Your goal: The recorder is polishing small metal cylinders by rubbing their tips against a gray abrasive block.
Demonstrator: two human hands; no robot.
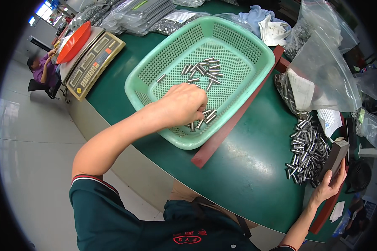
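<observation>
The green desk carries a mint-green perforated basket. A heap of metal pins lies on the desk to the basket's right. The left hand is curled over the basket; its grip cannot be determined. The right hand grips a dark rectangular block beside the heap. Loose pins lie on the basket floor.

Left grip over basket; right grip holding block.

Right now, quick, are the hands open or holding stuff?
Left hand: curled closed; can't tell if it holds anything.
Right hand: holding a dark block.
</observation>
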